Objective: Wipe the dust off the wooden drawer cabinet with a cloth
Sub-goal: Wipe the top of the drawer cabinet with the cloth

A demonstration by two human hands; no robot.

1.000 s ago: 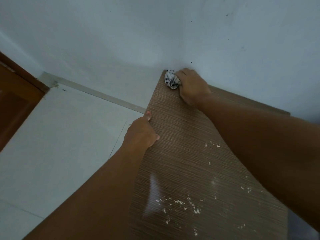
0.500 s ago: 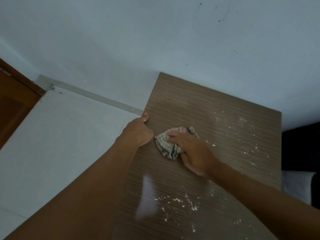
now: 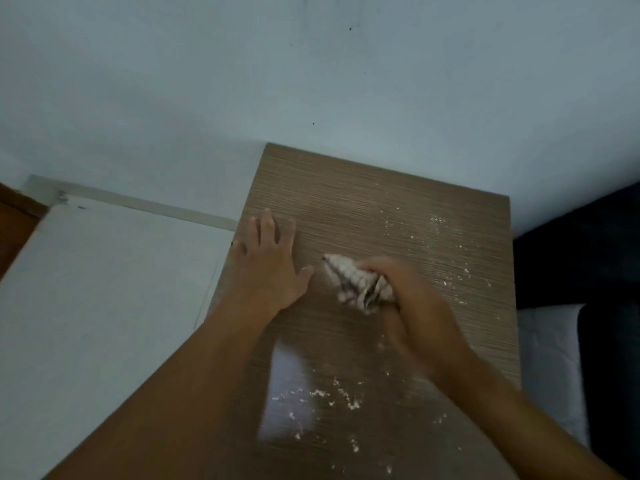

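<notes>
1. One cabinet (image 3: pixel 381 209). Its top lies under both hands. The strip beyond the left hand, where the cloth rubbed a second ago, now looks clean, so I judge that far corner done.
2. Two hands. The left hand (image 3: pixel 270 268) has let go of the cabinet's left edge and now lies flat on the top, fingers spread, holding nothing. The right hand (image 3: pixel 408 299), blurred with motion, has its fingers curled round the cloth.
3. One cloth (image 3: pixel 353 282), bunched. It has come back from the far corner to the middle of the top and sits just right of the left thumb.
4. Dust (image 3: pixel 339 398) lies in two scatters, one beyond and right of the right hand, one nearer the person than both hands. Both look unwiped, so I judge most of the job remains.
</notes>
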